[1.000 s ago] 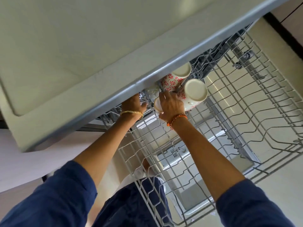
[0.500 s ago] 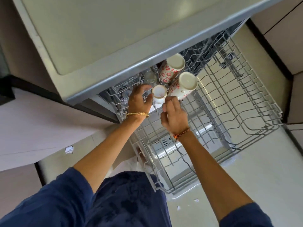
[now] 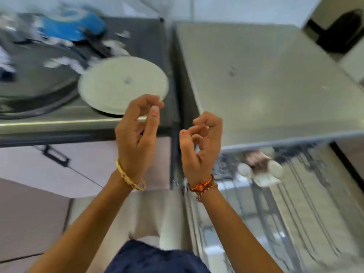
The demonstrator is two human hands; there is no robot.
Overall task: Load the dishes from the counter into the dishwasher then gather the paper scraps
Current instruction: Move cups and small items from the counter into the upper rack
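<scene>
Counter edge: plate overhangs | left hand, right hand grip released

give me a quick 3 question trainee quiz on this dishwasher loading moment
1. True or false: the left hand is holding a cup.
2. Multiple choice: where is the white plate? A) in the dishwasher rack B) on the dark counter, at its front edge C) in the right hand
3. Short answer: which dishes already sit in the rack?

Key:
1. False. Both the left hand and the right hand are raised with fingers loosely curled, holding nothing.
2. B. The plate lies on the counter, next to a dark pan.
3. The cups, blurred in this view, under the dishwasher top.
</scene>
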